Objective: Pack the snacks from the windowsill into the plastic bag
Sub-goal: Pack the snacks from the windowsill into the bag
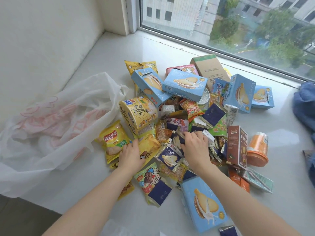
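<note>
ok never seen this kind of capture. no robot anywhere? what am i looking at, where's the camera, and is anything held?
No robot: a person's two bare hands. The single picture comes from a wide-angle camera worn on the head, looking forward and down.

A white windowsill carries a pile of snacks: blue biscuit boxes, a yellow noodle tub, a chip bag, an orange cup. The plastic bag lies left of the pile.

The left hand rests on a yellow packet. The right hand grips a dark blue packet.
</note>
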